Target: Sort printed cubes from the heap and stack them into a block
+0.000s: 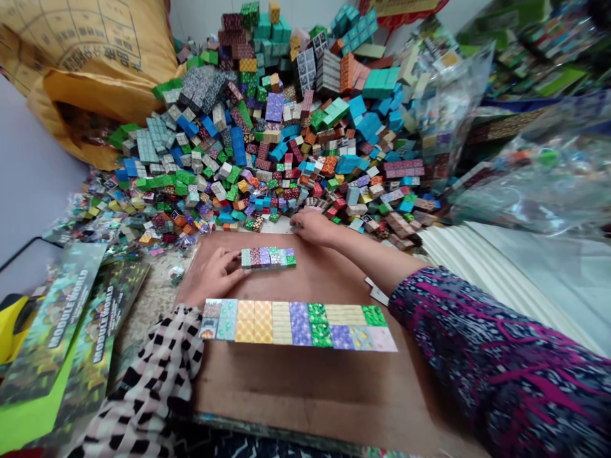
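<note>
My left hand (217, 275) is at the left end of a short row of small patterned cubes (268, 257), thumb and forefinger closed about that end. The row lies on a brown board (305, 388). At the board's far edge, my right hand (312, 226) reaches to the foot of a big heap of coloured cubes and blocks (267, 159). Its fingers are bent together, and whatever is between them is hidden. Nearer to me, a long row of patterned cubes (298, 324) in orange, cream, purple and green lies across the board.
Left of the board are printed "Module World" cards (79, 312) and a yellow object (16, 327). A yellow sack (100, 76) stands at the back left. On the right are a stack of white sheets (482, 273), clear bags (529, 172) of blocks and a small white piece (377, 291).
</note>
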